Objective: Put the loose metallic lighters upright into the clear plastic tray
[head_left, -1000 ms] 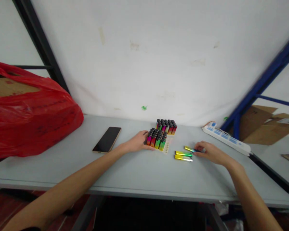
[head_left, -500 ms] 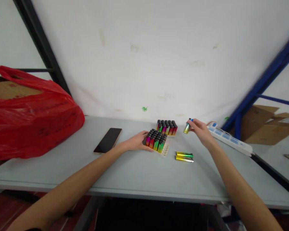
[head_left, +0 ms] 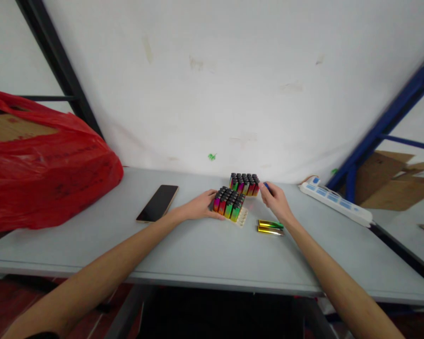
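Lighters (head_left: 235, 212) stand packed upright in two blocks on the grey surface (head_left: 198, 254), the near block (head_left: 226, 200) partly hiding the far block (head_left: 245, 184) by the wall (head_left: 205, 94). To the left lies a phone (head_left: 157, 203), with a bulging red bag (head_left: 53, 174) beyond; over on the right, a white power strip (head_left: 335, 202) runs at a slant, near a blue frame (head_left: 374, 139) and cardboard (head_left: 385, 188). The left grip (head_left: 205, 205) is curved round the near block's left side. The right grip (head_left: 274, 200) is pinched closed on a lighter (head_left: 266, 185), mostly hidden, just beside the far block. They're shiny, black-topped, in pink, red, green and yellow. I count two blocks, two loose lighters (head_left: 270, 230) lying side by side, one pinched, one phone, one strip, one bag; the packed ones crowd too tightly to count
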The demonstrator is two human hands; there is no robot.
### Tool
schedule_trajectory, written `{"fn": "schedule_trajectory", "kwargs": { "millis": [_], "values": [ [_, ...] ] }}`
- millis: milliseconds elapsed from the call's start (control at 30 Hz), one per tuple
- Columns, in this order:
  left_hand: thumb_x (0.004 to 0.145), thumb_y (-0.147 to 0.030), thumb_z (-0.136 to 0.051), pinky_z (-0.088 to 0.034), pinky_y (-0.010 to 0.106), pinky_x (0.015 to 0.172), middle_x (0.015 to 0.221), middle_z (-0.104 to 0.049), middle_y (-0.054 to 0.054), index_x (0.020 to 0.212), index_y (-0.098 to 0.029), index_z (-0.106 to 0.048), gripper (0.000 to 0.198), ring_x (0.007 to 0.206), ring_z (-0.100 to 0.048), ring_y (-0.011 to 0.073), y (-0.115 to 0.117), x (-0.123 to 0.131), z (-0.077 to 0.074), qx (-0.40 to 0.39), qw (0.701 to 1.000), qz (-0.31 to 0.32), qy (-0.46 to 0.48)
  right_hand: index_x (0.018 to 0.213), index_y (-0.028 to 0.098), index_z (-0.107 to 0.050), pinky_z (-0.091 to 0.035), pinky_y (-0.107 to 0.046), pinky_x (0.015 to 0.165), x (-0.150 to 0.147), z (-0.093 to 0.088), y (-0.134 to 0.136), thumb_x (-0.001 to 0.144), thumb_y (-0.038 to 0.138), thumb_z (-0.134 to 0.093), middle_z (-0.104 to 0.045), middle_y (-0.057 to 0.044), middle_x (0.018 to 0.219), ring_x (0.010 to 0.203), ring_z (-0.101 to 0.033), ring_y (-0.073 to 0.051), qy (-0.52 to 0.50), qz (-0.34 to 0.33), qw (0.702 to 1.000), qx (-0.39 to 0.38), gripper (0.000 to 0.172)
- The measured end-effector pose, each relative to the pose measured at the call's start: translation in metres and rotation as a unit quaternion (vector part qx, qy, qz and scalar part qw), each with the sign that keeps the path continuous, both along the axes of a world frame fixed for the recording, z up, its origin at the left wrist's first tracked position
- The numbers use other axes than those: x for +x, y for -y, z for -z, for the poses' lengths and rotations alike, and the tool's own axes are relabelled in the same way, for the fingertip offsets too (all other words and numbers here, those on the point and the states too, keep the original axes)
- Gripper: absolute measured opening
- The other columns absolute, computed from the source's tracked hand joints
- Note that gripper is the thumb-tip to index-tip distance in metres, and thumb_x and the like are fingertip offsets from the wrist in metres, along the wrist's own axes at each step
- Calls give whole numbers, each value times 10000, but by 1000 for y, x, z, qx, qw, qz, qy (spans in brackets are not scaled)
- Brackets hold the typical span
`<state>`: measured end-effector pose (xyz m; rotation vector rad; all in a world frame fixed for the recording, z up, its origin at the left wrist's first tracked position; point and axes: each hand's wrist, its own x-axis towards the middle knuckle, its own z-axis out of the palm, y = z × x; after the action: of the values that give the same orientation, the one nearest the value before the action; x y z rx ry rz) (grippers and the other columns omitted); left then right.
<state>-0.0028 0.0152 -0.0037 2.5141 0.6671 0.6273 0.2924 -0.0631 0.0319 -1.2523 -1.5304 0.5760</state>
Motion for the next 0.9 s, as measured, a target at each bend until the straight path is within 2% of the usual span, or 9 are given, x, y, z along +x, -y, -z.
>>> {"fn": "schedule_trajectory", "kwargs": {
  "millis": [100,267,367,500,633,733,800,900],
  "values": [
    [739,-660,-809,-368,461,1199,1458,-550,157,1426,-189,-559,870,1348,-518,336,0,0,1,2,1000,-2,-6,598,211,-442,-279,-274,530,-4,3,4,926,630,-552,-400,33,549,547,-380,-121,98,53,993,45,543],
    [749,-681,-788,-373,453,1199,1464,-544,152,1422,-190,-561,864,1361,-510,338,1,0,0,11,1000,-4,-20,601,207,-505,-309,-279,557,-12,7,7,928,502,-493,-469,15,538,549,-429,-140,170,62,982,46,441],
    [753,-674,-788,-380,456,1194,1449,-555,141,1409,-205,-573,835,1351,-516,339,2,1,-2,13,1000,-6,-21,637,211,-525,-334,-280,571,-14,5,9,944,500,-472,-518,11,559,560,-461,-148,186,55,980,46,425],
    [757,-673,-785,-369,455,1202,1466,-544,142,1414,-205,-570,835,1367,-500,344,4,1,-3,7,1000,-11,-26,728,229,-508,-342,-279,570,-13,0,13,983,599,-448,-547,16,579,565,-494,-157,184,44,981,32,453],
    [756,-672,-786,-361,465,1207,1482,-534,146,1436,-201,-549,860,1382,-485,350,4,1,-3,5,1000,-14,-28,843,239,-525,-411,-284,631,-11,-5,15,1029,633,-350,-621,-9,695,647,-554,-177,195,-36,980,15,470],
    [755,-671,-788,-357,472,1210,1485,-532,150,1428,-195,-557,856,1383,-484,355,4,1,-4,5,999,-14,-34,819,233,-557,-448,-308,711,-10,-6,15,1033,626,-355,-650,-58,819,782,-581,-206,250,-63,964,59,491],
    [761,-668,-785,-359,467,1209,1478,-536,149,1406,-194,-578,827,1381,-486,353,5,1,-5,7,999,-11,-37,772,231,-547,-435,-314,694,-10,-6,16,1037,610,-367,-630,-52,775,731,-563,-198,288,-53,953,73,496],
    [778,-669,-770,-369,452,1204,1473,-540,137,1388,-210,-592,784,1383,-486,343,5,1,-7,9,999,-3,-41,731,234,-508,-400,-301,620,-11,-4,17,1047,596,-358,-615,-17,665,591,-534,-168,300,-35,952,42,504]
  ]
}}
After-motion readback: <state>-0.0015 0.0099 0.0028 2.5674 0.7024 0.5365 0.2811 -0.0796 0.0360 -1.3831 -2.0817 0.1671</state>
